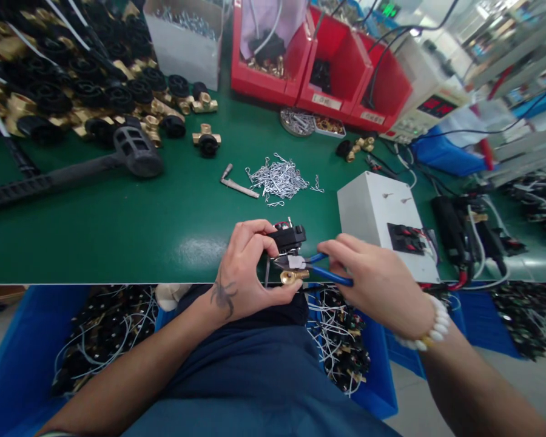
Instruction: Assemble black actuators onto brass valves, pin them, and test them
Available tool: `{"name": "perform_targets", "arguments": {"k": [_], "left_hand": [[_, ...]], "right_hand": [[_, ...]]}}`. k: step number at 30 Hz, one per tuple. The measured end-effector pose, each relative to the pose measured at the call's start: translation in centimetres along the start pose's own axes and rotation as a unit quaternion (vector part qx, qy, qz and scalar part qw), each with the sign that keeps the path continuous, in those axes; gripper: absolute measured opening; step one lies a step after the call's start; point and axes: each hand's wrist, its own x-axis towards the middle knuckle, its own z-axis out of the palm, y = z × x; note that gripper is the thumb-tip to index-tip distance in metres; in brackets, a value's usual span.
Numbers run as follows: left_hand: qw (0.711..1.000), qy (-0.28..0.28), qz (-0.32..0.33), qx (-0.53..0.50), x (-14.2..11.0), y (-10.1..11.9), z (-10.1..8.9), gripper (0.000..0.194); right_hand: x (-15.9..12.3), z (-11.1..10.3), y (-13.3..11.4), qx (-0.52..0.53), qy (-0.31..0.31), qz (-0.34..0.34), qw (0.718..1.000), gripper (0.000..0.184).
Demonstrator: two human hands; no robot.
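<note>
My left hand grips a small valve assembly, fingers on its black housing and thumb by its brass body. In my right hand is a pair of cutting pliers with blue handles. Their jaws reach in between the black housing and the brass body; the exact spot they touch is too small to make out. Just beyond lies a pile of silver hairpin-shaped clips. Left of that pile rests a bent grey metal tool.
A rubber mallet and many brass valves occupy the left. Red bins and a power supply stand behind. A grey box sits at right. Below the table edge are blue crates with wired parts.
</note>
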Motion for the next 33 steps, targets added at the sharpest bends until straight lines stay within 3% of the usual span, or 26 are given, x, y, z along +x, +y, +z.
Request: {"name": "perform_targets", "arguments": {"k": [3, 4, 5, 8, 9, 13, 17, 20, 27, 31, 33], "left_hand": [[1.000, 0.003, -0.016, -0.007, -0.1, -0.1, -0.1, 0.041], [1.000, 0.005, -0.023, -0.012, -0.1, -0.1, -0.1, 0.040], [1.000, 0.005, -0.026, -0.014, -0.1, -0.1, -0.1, 0.040], [1.000, 0.003, -0.011, -0.005, -0.1, -0.1, -0.1, 0.040], [1.000, 0.002, -0.006, -0.002, -0.1, -0.1, 0.0, 0.041], [0.999, 0.019, -0.024, -0.019, -0.1, -0.1, 0.1, 0.039], [0.999, 0.020, -0.023, -0.025, -0.2, -0.1, 0.1, 0.040], [1.000, 0.009, -0.018, -0.023, -0.2, 0.0, 0.0, 0.039], [0.999, 0.014, -0.026, -0.034, -0.3, 0.0, -0.1, 0.040], [0.999, 0.011, -0.023, -0.032, -0.3, 0.0, -0.2, 0.040], [0.999, 0.012, -0.027, -0.038, -0.3, 0.1, -0.2, 0.039]], "right_hand": [[-0.1, -0.2, 0.1, 0.017, 0.186, 0.076, 0.979, 0.019], [-0.1, -0.2, 0.1, 0.027, 0.212, 0.090, 0.973, 0.017], [-0.1, 0.0, 0.1, 0.031, 0.195, 0.089, 0.976, 0.017], [0.0, 0.4, -0.1, 0.012, 0.018, 0.042, 0.999, 0.021], [0.1, 0.5, -0.1, 0.016, -0.010, 0.038, 0.999, 0.022], [0.1, 0.1, -0.3, 0.178, 0.050, 0.077, 0.980, 0.032], [0.3, 0.7, -0.3, 0.306, -0.030, 0.034, 0.951, 0.054], [1.0, 2.0, -0.1, 0.330, -0.066, 0.004, 0.942, 0.051], [2.3, 3.0, 0.5, 0.393, -0.058, -0.043, 0.917, 0.040], [1.7, 1.9, 0.1, 0.366, -0.053, -0.023, 0.929, 0.040], [1.0, 1.1, 0.0, 0.317, -0.007, 0.022, 0.948, 0.039]]}}
